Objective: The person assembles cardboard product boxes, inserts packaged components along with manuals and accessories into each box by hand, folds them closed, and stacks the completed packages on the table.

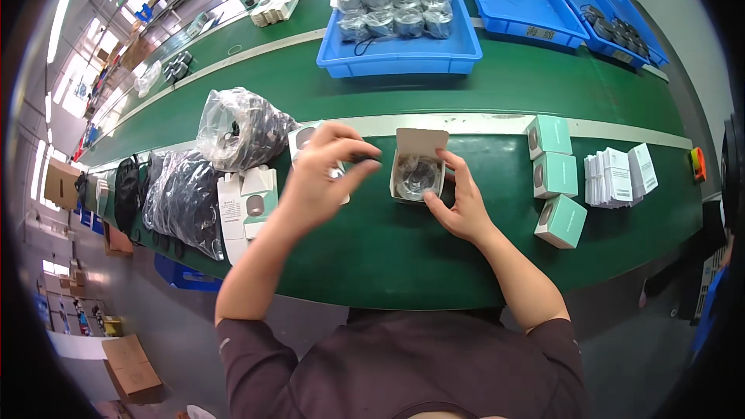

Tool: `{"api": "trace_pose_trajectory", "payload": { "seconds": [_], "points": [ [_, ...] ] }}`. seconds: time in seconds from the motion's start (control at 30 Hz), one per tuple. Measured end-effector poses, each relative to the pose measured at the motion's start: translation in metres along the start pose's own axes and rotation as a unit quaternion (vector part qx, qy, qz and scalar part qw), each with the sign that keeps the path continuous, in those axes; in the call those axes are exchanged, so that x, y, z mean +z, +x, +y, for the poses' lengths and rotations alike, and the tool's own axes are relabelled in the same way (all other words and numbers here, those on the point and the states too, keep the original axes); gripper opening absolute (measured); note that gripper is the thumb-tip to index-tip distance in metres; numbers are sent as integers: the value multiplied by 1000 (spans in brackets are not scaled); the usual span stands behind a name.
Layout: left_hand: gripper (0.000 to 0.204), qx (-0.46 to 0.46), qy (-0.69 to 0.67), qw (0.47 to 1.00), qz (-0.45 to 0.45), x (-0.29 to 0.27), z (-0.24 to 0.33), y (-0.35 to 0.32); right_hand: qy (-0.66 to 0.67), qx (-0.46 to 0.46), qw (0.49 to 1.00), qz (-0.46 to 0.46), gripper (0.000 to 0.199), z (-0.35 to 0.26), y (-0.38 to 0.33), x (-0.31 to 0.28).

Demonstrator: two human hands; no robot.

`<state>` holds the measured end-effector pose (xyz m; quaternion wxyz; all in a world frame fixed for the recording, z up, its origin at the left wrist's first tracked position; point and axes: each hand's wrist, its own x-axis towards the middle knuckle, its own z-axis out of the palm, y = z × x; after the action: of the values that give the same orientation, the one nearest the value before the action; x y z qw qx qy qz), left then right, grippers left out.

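White and open-topped, the cardboard box (423, 140) gripped by our right hand (463, 206) holds a clear-wrapped round device (419, 177), while our left hand's (322, 171) fingers curl, their hold unclear, as we seemingly pack, closing likely needed next.

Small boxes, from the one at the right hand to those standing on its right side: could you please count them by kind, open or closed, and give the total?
Open box, held by the right hand: 1
Closed green-and-white boxes: 3
Total: 4
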<state>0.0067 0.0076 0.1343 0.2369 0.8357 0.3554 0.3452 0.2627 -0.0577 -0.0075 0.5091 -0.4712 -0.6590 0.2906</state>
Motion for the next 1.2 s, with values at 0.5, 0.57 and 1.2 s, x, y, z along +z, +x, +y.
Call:
{"api": "trace_pose_trajectory", "payload": {
  "seconds": [0.5, 0.57, 1.2],
  "points": [
    [11, 81, 111, 988, -72, 104, -4, 30, 9, -11, 1000, 8, 70, 1, 3, -4],
    [11, 94, 137, 982, -87, 106, -3, 31, 6, -19, 1000, 12, 70, 4, 3, -5],
    [23, 150, 95, 984, -2, 110, -6, 29, 15, 2, 1000, 2, 77, 8, 4, -7]
  ]
}}
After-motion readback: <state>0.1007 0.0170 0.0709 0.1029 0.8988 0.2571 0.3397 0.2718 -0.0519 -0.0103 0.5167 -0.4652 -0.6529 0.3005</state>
